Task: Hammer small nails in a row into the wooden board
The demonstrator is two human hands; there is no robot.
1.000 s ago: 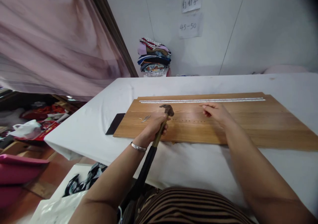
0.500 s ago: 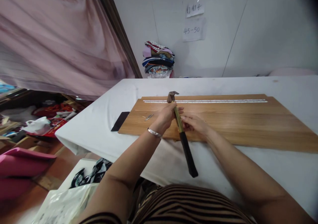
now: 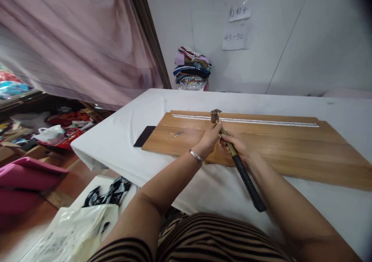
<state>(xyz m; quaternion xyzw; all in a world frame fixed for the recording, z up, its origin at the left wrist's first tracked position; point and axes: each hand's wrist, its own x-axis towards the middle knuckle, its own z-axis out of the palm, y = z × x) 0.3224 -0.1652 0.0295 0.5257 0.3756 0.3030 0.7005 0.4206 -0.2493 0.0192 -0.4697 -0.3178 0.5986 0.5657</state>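
Observation:
A hammer (image 3: 244, 174) with a dark metal head, a brass-coloured neck and a black grip slants across the near edge of a long wooden board (image 3: 290, 145). My left hand (image 3: 209, 138), with a bracelet on the wrist, is closed round the neck just below the head. My right hand (image 3: 236, 145) is wrapped round the handle a little lower, touching the left. The black grip sticks out toward me over the white table (image 3: 122, 138). A few loose nails (image 3: 177, 133) lie on the board to the left of my hands.
A white measuring strip (image 3: 261, 121) runs along the board's far edge. A black flat object (image 3: 144, 136) lies at the board's left end. Folded cloths (image 3: 192, 69) are stacked against the wall under paper notes (image 3: 236, 35). A pink curtain, clutter and a plastic bag (image 3: 72, 231) fill the left.
The hammer has swung from my left side to slant right. My right hand came off the board to join the left on the handle. The view has shifted left.

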